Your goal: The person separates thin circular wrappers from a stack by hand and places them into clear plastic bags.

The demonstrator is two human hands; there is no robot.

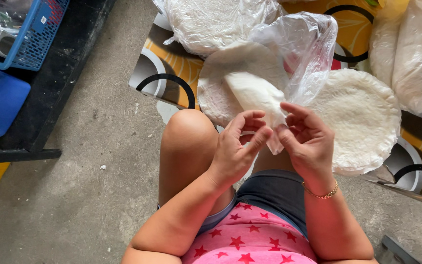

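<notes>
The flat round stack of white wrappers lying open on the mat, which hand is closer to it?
Right. The right hand sits just beside the stack, at its left edge; the left hand is farther off, across the folded wrapper.

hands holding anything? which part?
Both. The left hand and right hand pinch the lower end of a folded white round wrapper sheet, partly inside a clear plastic bag.

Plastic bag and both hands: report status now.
Left hand and right hand both pinching the clear plastic bag. White flat rounds partly inside. Loose stack alongside, nothing blocking.
</notes>
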